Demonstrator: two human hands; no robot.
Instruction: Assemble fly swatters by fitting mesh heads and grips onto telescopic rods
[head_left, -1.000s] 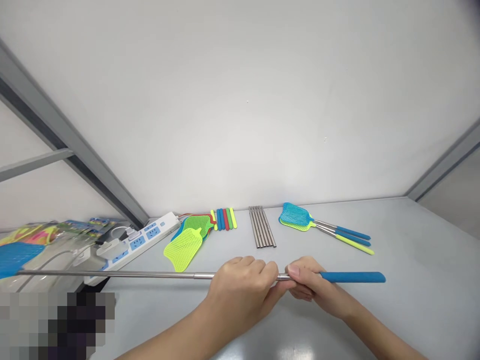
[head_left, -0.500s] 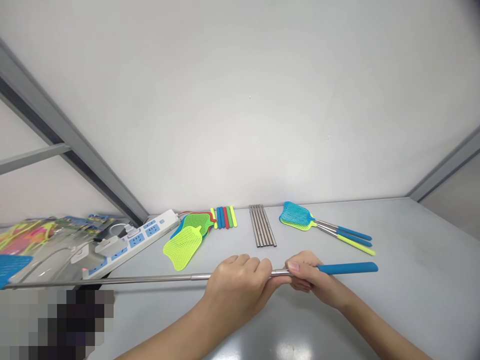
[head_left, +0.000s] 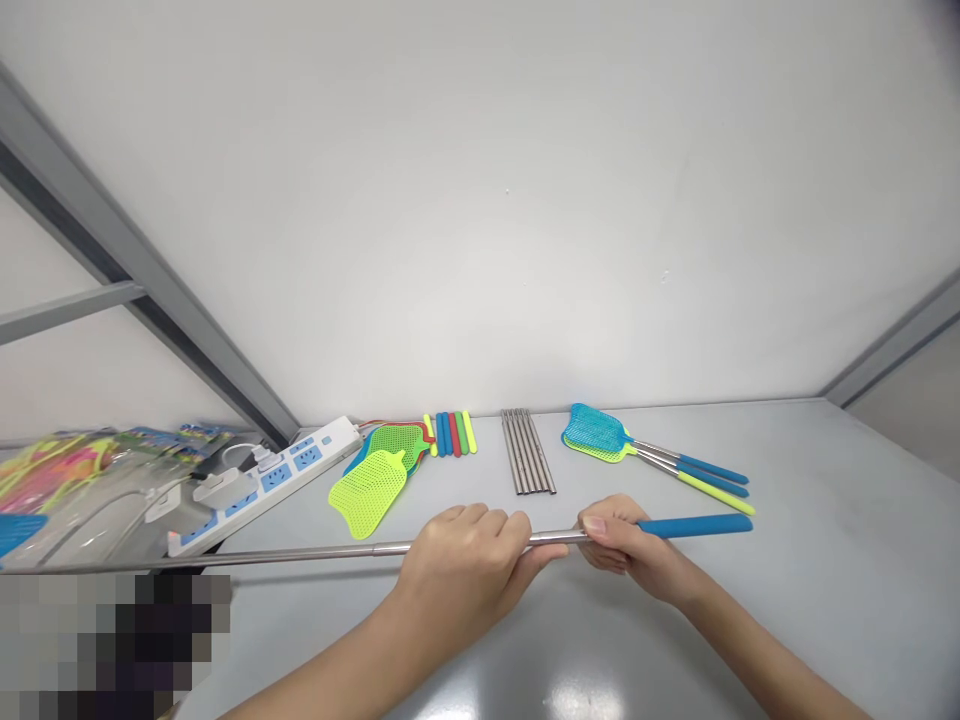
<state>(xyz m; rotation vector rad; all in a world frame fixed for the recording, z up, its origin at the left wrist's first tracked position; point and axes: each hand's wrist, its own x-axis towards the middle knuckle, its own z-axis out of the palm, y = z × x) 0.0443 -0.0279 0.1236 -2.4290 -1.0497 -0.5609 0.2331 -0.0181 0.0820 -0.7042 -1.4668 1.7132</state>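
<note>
A fly swatter with a long telescopic metal rod (head_left: 292, 556) stretches across the table, drawn out, held by both my hands. Its blue handle (head_left: 701, 525) points right, and part of its blue head (head_left: 19, 532) shows at the left edge. My left hand (head_left: 469, 560) is wrapped over the rod, thumb stretched along its underside. Closed where the rod meets the handle is my right hand (head_left: 622, 545). Behind my hands lies a row of metal rods (head_left: 529, 455). Finished-looking swatters (head_left: 600, 430) with blue and yellow-green handles lie stacked at the right.
Loose mesh swatter heads (head_left: 367, 490) overlap at the left, beside a row of coloured handle grips (head_left: 454, 433). A power strip (head_left: 300, 465) with plugged-in chargers slants nearby. Plastic packaging (head_left: 82, 480) is heaped at far left. A white wall (head_left: 510, 280) closes off the back.
My left hand has slid slightly left along the rod, widening the gap to my right hand. The swatter head has moved further out past the left edge.
</note>
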